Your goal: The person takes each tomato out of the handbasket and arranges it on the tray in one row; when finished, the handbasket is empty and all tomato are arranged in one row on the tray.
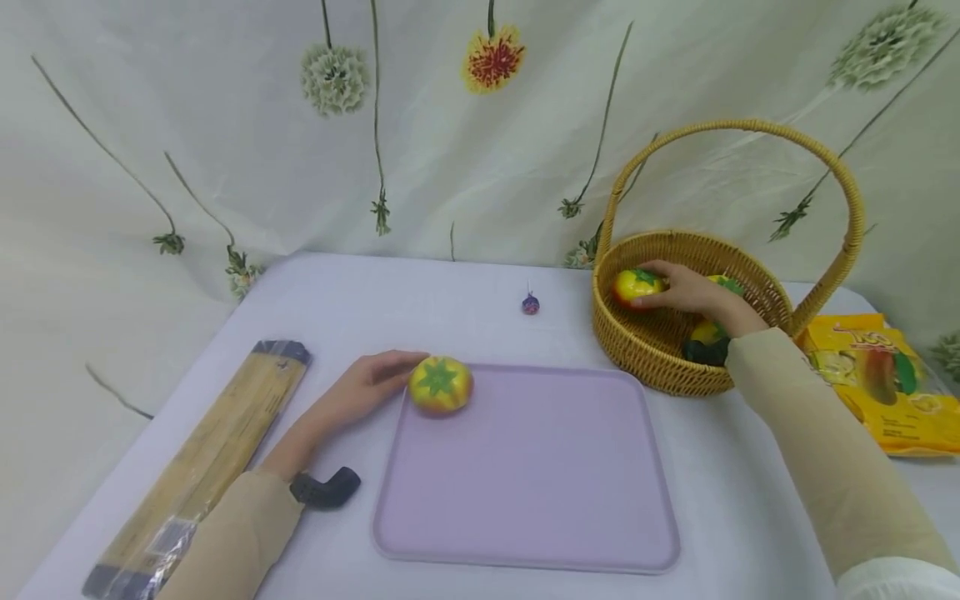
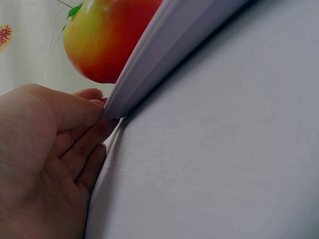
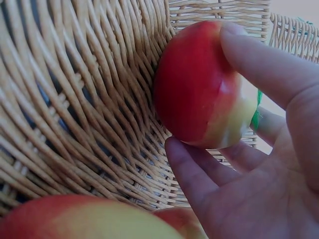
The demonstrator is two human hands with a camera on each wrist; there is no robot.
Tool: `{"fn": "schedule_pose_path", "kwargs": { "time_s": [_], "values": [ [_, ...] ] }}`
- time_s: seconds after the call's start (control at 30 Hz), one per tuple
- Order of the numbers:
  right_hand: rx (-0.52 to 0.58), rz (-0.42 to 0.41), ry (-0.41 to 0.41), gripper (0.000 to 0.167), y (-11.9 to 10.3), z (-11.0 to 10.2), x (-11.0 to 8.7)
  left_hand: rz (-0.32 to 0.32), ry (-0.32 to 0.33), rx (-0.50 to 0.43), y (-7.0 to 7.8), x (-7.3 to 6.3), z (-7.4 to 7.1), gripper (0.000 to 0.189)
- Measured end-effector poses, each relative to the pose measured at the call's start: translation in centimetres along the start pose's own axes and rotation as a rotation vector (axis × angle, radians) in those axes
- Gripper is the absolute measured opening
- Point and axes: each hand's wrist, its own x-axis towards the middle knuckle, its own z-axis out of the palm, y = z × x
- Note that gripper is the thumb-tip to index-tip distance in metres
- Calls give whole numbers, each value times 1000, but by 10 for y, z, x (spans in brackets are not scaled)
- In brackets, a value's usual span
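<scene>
My left hand is at the far left corner of a flat lilac tray. In the left wrist view, its thumb and fingers pinch the tray's rim. Close beside them, a yellow-and-red persimmon-like fruit with a green star-shaped top sits on that corner. My right hand reaches into a wicker basket and grips another such fruit against its left inner side. The thumb and fingers lie round this fruit in the right wrist view. More fruits are in the basket, partly hidden by my arm.
The basket's tall handle arches over my right forearm. Right of the basket is a yellow snack bag. A small purple wrapped lollipop lies behind the tray. A long, plastic-wrapped wooden piece lies left of the tray.
</scene>
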Motion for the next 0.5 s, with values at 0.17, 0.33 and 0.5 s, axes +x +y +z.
{"fn": "schedule_pose_path", "kwargs": {
  "time_s": [0.17,0.33,0.5],
  "values": [
    [-24,2,-5,80,0,2,1,24,-6,-17,-2,-3,0,35],
    [-32,-1,7,78,1,4,0,40,-1,-18,-2,-3,1,35],
    [-39,-8,18,76,-2,2,-1,39,0,-1,-2,-1,0,35]
  ]
}}
